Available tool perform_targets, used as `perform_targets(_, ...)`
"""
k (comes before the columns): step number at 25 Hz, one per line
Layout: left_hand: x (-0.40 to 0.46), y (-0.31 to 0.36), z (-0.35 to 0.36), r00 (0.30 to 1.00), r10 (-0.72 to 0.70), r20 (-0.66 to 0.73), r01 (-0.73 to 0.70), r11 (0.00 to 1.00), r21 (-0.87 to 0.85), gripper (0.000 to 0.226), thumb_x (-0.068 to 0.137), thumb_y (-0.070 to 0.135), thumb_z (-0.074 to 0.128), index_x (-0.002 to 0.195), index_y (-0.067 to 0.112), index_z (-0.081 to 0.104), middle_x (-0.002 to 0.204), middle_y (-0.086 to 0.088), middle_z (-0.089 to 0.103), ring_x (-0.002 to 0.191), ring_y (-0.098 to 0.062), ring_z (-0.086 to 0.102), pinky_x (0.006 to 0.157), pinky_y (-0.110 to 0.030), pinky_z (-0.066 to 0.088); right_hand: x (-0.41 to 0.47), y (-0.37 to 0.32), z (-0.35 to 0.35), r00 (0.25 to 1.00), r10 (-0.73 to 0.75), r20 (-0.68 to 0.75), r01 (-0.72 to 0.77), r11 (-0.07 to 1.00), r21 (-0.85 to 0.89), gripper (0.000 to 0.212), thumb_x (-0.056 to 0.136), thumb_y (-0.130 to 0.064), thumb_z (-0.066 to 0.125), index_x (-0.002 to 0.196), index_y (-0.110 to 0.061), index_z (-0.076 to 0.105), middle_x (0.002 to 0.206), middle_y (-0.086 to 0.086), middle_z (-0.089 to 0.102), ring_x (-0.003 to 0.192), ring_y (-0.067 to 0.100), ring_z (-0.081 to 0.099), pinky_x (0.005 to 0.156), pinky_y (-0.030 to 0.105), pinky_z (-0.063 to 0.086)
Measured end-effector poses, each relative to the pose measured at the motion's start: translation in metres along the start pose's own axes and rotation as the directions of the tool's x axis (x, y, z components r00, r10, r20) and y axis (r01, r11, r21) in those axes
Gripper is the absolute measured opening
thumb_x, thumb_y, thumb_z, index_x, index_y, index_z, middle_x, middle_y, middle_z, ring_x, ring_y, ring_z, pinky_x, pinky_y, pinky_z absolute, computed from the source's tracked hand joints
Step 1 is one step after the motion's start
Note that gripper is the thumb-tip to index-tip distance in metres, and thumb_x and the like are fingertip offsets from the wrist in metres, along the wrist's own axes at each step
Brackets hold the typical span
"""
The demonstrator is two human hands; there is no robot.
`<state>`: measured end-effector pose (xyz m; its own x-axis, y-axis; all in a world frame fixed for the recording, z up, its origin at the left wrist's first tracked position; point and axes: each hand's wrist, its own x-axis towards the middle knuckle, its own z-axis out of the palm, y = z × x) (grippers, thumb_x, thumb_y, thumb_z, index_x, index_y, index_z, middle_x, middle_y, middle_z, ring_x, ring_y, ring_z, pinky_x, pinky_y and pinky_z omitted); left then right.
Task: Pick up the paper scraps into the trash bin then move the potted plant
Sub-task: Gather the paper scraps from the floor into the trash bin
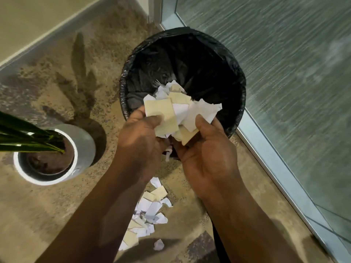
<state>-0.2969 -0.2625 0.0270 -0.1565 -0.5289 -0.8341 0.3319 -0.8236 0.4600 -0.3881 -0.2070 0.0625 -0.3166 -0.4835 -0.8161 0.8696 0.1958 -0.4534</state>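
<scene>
Paper scraps (178,112), clutched loosely by left hand (140,137) and right hand (207,149), may spill short of the trash bin (235,103) beyond.

Place: indoor corner, likely an office or lobby.
Floor: speckled tan carpet (57,205).
Walls: beige wall (28,19); frosted glass panel (294,73) in metal frame (266,149).
Furnishings: lined bin (241,103), potted plant (83,145).
</scene>
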Motion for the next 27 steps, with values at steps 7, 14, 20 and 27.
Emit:
perform_targets(7,0.002,0.0,0.021,0.994,-0.112,-0.003,0.109,0.973,-0.206,0.031,0.099,0.001,0.045,0.129,0.004,0.052,0.132,-0.021,0.061,0.112,-0.033,0.067,0.092,-0.038,0.057,0.01,-0.004,0.002,0.997,0.072,-0.036,-0.066,0.987,0.148,0.046,0.099,0.0,0.052,0.144,-0.006,0.045,0.132,0.015,0.066,0.115,0.023,0.067,0.107,0.037,0.049)
perform_targets(14,0.006,-0.002,0.013,0.994,-0.104,-0.027,0.1,0.988,-0.121,0.027,0.1,0.0,0.046,0.122,0.002,0.061,0.122,-0.018,0.069,0.109,-0.028,0.07,0.088,-0.032,0.059,0.011,-0.001,0.004,0.996,0.08,-0.048,-0.073,0.988,0.137,0.041,0.099,0.0,0.051,0.139,-0.007,0.05,0.129,0.014,0.067,0.117,0.023,0.068,0.107,0.036,0.049)
perform_targets(20,-0.003,0.005,-0.033,0.994,0.091,0.058,-0.096,0.992,0.079,0.028,0.098,-0.002,0.045,0.107,0.006,0.069,0.107,-0.011,0.077,0.104,-0.021,0.073,0.089,-0.028,0.058,0.004,0.016,0.005,0.99,0.139,0.039,-0.135,0.988,-0.08,0.038,0.098,0.006,0.046,0.132,-0.007,0.057,0.127,0.01,0.07,0.116,0.019,0.069,0.106,0.033,0.05)
perform_targets(27,-0.004,-0.022,-0.145,0.983,0.148,-0.107,-0.11,0.948,0.297,0.032,0.091,-0.01,0.047,0.084,0.011,0.071,0.08,-0.007,0.077,0.077,-0.022,0.071,0.067,-0.027,0.053,-0.008,0.1,-0.014,0.948,0.304,0.093,-0.198,0.793,-0.576,0.039,0.099,0.006,0.046,0.118,-0.022,0.065,0.125,-0.001,0.071,0.118,0.012,0.066,0.107,0.032,0.048)
